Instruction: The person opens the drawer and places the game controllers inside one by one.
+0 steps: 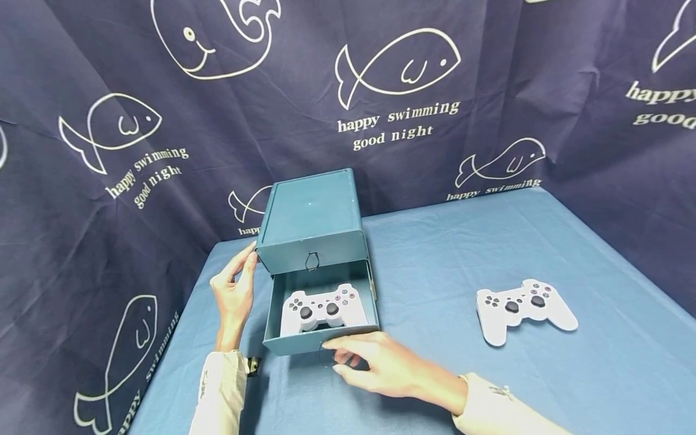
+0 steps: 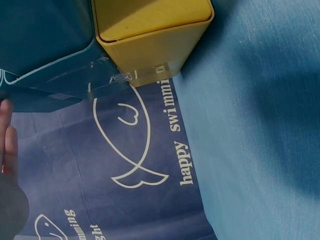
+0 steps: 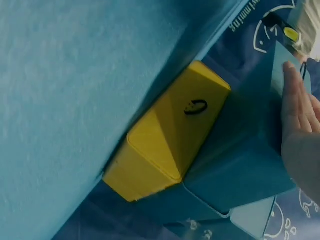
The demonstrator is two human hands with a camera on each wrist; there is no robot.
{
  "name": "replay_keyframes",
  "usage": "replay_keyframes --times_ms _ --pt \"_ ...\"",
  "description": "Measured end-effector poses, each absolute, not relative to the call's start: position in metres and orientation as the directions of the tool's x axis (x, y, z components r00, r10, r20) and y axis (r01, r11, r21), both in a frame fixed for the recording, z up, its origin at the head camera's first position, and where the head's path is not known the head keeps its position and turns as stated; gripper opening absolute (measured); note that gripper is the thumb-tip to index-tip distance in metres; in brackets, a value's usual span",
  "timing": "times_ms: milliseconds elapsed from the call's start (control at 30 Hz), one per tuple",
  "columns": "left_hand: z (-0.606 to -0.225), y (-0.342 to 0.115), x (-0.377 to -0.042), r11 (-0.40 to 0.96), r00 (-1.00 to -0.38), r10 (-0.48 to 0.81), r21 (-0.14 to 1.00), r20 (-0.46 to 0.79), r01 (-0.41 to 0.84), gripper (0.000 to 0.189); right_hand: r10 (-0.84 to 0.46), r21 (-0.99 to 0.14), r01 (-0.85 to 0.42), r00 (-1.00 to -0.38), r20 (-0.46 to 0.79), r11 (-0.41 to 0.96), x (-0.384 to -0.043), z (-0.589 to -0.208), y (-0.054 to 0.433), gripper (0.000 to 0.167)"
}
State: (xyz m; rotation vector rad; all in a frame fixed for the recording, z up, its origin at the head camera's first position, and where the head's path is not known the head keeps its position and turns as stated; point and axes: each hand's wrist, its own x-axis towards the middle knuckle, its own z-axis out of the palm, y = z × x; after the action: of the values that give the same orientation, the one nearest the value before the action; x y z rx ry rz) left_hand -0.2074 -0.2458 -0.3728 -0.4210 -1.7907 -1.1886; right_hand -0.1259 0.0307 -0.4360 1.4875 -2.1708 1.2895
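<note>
A teal drawer cabinet [image 1: 312, 211] stands at the back, and its lower drawer [image 1: 296, 345] is pulled out. In that drawer lies a white game controller [image 1: 322, 308]. My left hand [image 1: 235, 293] touches the cabinet's front left corner with fingertips and thumb; only a few fingers show in the left wrist view. At the drawer's front, my right hand [image 1: 380, 362] rests its fingers against the panel beside a thin ring pull [image 3: 304, 70]. The right wrist view shows these fingers fairly straight along the front. Some fingers are hidden in the head view.
A second white controller [image 1: 524, 308] lies on the blue cloth [image 1: 435, 260] to the right. Beneath the teal drawer sits a yellow drawer unit [image 3: 175, 125] with a dark pull. The closed upper drawer has its own ring [image 1: 312, 261]. A navy fish-print curtain [image 1: 304, 121] hangs behind.
</note>
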Motion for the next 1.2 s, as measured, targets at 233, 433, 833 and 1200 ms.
replay_keyframes --times_ms 233,433,833,1200 --pt "-0.382 -0.252 -0.217 0.476 -0.515 -0.205 0.545 0.832 0.690 0.026 -0.698 -0.541 -0.822 -0.492 0.521 0.176 -0.125 -0.438 0.026 0.045" --pt "-0.392 -0.260 -0.226 0.478 -0.525 -0.218 0.559 0.823 0.677 0.028 -0.714 -0.501 -0.848 -0.457 0.531 0.170 -0.126 -0.438 0.021 0.043" --pt "-0.393 -0.261 -0.227 0.472 -0.518 -0.220 0.555 0.827 0.685 0.028 -0.714 -0.445 -0.882 -0.412 0.566 0.156 -0.128 -0.440 0.016 0.036" --pt "-0.395 -0.261 -0.226 0.480 -0.530 -0.226 0.567 0.817 0.669 0.029 -0.669 -0.414 -0.904 -0.374 0.642 0.108 -0.130 -0.443 0.014 0.028"
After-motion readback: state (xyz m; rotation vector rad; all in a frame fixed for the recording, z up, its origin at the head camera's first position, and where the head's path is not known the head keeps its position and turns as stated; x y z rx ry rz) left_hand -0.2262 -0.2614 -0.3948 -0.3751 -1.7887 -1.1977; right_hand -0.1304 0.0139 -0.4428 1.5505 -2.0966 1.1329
